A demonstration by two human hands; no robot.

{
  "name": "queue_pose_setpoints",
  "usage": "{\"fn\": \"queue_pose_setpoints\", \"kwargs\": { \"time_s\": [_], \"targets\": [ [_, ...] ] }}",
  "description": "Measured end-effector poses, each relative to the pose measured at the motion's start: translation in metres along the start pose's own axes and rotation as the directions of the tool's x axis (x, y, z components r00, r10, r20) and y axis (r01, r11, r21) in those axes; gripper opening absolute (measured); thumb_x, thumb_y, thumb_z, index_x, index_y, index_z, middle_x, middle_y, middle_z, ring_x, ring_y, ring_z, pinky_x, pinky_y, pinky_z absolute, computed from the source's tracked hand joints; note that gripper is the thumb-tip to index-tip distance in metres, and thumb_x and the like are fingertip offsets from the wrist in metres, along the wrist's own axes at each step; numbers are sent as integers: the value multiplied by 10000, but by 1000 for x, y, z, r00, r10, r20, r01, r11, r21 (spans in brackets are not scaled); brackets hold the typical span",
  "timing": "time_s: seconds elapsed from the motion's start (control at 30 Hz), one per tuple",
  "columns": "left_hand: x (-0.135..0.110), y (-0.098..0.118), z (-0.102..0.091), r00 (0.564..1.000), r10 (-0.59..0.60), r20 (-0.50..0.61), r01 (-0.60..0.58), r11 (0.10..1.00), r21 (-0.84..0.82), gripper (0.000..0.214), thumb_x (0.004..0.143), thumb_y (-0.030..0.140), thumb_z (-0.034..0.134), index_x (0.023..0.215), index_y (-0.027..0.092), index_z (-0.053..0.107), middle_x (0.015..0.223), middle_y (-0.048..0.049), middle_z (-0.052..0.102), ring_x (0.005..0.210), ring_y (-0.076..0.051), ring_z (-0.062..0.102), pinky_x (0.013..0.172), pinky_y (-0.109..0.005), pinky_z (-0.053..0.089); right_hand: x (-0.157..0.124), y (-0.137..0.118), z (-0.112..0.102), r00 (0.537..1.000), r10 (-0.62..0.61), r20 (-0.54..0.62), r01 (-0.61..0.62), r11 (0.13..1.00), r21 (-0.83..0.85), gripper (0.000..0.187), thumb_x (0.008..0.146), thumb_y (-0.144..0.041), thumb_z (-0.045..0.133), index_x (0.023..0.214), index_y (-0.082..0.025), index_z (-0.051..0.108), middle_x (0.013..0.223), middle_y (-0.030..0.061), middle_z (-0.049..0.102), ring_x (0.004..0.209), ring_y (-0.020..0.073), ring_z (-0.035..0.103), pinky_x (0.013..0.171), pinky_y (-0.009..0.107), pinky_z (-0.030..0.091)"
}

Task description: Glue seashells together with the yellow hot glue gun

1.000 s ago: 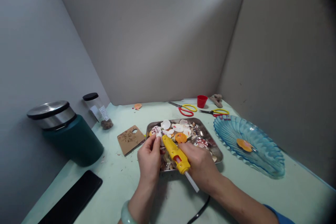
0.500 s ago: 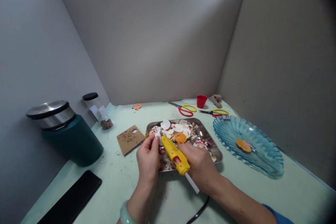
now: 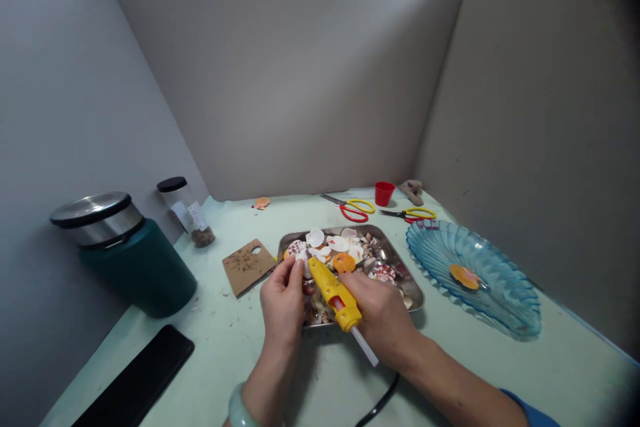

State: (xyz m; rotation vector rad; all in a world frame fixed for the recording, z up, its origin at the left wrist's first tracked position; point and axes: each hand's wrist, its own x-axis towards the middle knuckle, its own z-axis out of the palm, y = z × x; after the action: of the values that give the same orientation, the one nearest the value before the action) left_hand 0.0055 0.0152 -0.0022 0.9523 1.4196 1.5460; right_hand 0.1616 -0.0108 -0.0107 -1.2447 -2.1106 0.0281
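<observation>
Black cable (image 3: 381, 402), nearest item, lying on the pale green tabletop (image 3: 500, 373) between the two forearms and running toward the right hand. Jade-coloured bangle (image 3: 239, 408) on the left wrist. Right hand (image 3: 383, 313), closed around a yellow glue gun (image 3: 334, 293); a white glue stick (image 3: 365, 349) protrudes from the gun's rear toward the person, and the nozzle points away and leftward, meeting the left fingertips. Left hand (image 3: 283, 300), fingers pinched shut on a small pale shell piece (image 3: 302, 259), though the piece is too small to identify with certainty; it sits at the gun's nozzle, just over the near left corner of the tray. Steel tray (image 3: 415, 290), directly beyond both hands and partly under them, filled with assorted shells in white, orange and red-patterned kinds. Black flat device (image 3: 140, 377), well left of the left hand, near the table edge. Dark green canister with steel lid (image 3: 123, 253), left and farther off. Brown card (image 3: 249, 266) with a punched hole, just left of the tray. Blue ribbed glass dish (image 3: 500, 293), right of the right hand, holding one orange shell (image 3: 465, 276). Clear jar with black cap (image 3: 186, 211), against the left wall. Two pairs of scissors (image 3: 353, 207), a red cup (image 3: 385, 193), farthest, beyond the tray.
</observation>
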Motion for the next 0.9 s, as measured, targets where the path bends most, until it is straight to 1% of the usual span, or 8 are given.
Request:
{"fn": "queue_pose_setpoints", "kwargs": {
  "time_s": [0.1, 0.17, 0.33, 0.43, 0.53, 0.67, 0.9],
  "targets": [
    [0, 0, -1, 998, -49, 39, 50, 999, -16, 561, 686, 486, 713, 1093, 101, 688, 782, -56, 701, 469, -112, 576, 435, -218, 435, 0, 0, 1, 1000, 0, -5, 0, 1000, -3, 107, 907, -208, 533, 804, -195, 559, 726, 15, 618, 629, 168, 594, 559, 264, 333],
    [-1, 1, -1, 998, -58, 31, 59, 998, -8, 582, 684, 488, 713, 1114, 98, 682, 768, -55, 696, 472, -118, 573, 411, -213, 410, 0, 0, 1, 1000, 3, -8, -3, 1000, -10, 123, 909, -210, 534, 788, -195, 547, 719, 13, 612, 619, 166, 590, 558, 265, 330],
    [-1, 5, 0, 999, -36, 25, 35, 999, 8, 562, 685, 458, 714, 1093, 73, 698, 817, -76, 707, 480, -107, 568, 452, -228, 445, 0, -2, 2, 999, 39, 18, -38, 998, -43, 108, 912, -227, 553, 811, -189, 552, 736, 18, 622, 626, 170, 596, 565, 268, 336],
    [-1, 5, 1, 999, -33, 26, 33, 999, 26, 565, 686, 461, 716, 1092, 69, 704, 802, -77, 709, 479, -113, 566, 442, -227, 434, 0, -2, 2, 998, 51, 36, -49, 997, -64, 85, 904, -216, 555, 825, -187, 560, 751, 23, 628, 637, 182, 606, 566, 276, 337],
    [-1, 4, 0, 999, -35, 34, 34, 999, 31, 551, 694, 454, 710, 1088, 70, 708, 778, -70, 707, 480, -116, 566, 449, -229, 439, 0, -2, 2, 998, 50, 31, -47, 996, -82, 82, 901, -218, 558, 824, -189, 560, 752, 24, 628, 639, 185, 607, 563, 282, 330],
    [-1, 4, 0, 999, -25, 35, 24, 999, 38, 533, 706, 443, 694, 1087, 70, 708, 809, -78, 713, 471, -108, 560, 455, -234, 453, 0, -3, 2, 999, 39, 19, -37, 994, -103, 94, 901, -216, 564, 811, -187, 561, 739, 21, 627, 624, 176, 602, 561, 284, 319],
    [1, 2, 0, 999, -33, 38, 30, 998, 53, 574, 690, 455, 702, 1102, 56, 699, 836, -98, 722, 476, -116, 570, 472, -249, 465, -1, -2, 4, 999, 39, 17, -37, 992, -118, 91, 890, -209, 578, 803, -185, 565, 732, 19, 625, 618, 176, 594, 561, 285, 309]
  ]
}}
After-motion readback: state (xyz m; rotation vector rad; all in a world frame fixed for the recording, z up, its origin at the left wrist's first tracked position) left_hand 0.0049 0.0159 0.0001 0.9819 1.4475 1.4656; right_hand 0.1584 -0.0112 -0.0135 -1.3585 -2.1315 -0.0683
